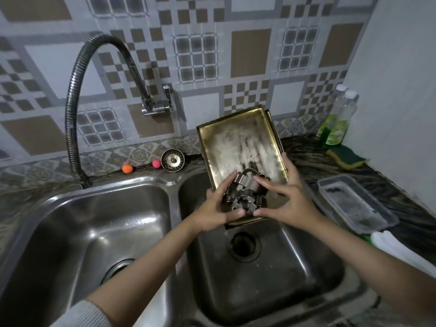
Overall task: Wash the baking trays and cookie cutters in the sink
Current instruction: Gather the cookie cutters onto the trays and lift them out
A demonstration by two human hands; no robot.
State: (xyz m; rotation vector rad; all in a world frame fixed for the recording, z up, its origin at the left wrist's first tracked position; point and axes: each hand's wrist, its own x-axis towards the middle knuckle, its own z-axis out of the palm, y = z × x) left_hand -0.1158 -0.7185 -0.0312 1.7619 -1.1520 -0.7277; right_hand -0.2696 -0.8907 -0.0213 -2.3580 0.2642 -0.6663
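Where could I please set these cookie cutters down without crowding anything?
The left basin is bare down to its drain. The right basin is bare in front of the baking trays. The counter right of them, with sponge and plastic container, is crowded.

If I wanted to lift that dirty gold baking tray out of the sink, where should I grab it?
Probably by the long right rim of the baking tray, coming from the counter side. It stands tilted against the back of the sink, so that raised lip is exposed, while the cookie cutters and both hands crowd its lower end.
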